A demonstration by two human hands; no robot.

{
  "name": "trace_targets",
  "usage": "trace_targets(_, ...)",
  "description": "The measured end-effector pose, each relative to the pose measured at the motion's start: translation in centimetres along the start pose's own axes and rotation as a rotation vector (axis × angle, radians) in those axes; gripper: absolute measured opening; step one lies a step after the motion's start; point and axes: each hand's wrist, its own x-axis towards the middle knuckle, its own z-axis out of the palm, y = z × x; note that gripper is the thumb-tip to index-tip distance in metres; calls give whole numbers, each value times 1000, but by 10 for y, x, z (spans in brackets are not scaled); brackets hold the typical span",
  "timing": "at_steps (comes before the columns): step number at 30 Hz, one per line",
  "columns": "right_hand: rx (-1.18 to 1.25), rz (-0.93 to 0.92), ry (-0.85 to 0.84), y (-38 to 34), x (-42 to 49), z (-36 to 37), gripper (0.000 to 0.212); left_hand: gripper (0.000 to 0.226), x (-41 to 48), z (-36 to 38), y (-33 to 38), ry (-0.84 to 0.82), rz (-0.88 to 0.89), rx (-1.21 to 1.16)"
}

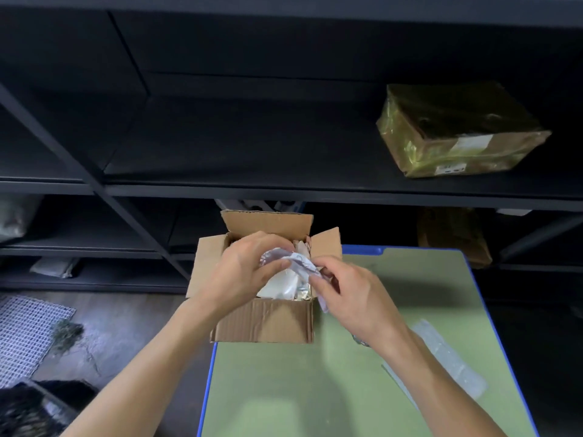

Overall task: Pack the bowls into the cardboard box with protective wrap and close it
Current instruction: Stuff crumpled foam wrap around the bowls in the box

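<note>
Left hand [243,269] and right hand [353,294] pinch crumpled wrap [299,261] over the box [265,323], flaps open, at the table's [315,389] far-left edge; bare tabletop lies to its right.

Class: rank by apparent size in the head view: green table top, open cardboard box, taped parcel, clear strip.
Largest: green table top
Then: open cardboard box and taped parcel, about alike, the parcel farther off, so unranked
Smallest: clear strip
</note>
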Motion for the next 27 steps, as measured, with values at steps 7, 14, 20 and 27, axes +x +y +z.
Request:
trace_targets(7, 23, 130, 23, -19, 7, 35, 40, 21, 23, -3, -26, -88, 63, 113)
trace_targets(14, -26, 233, 136, -21, 10, 44, 40, 20, 69, 19, -31, -211, 334, 190)
trace_targets(20, -153, 343, 181, -15, 9, 62, 18, 11, 73, 40, -53, -225, 431, 251)
trace_targets(27, -251, 305, 251, -11, 20, 75, 21, 10, 72, 40, -63, -153, 421, 292)
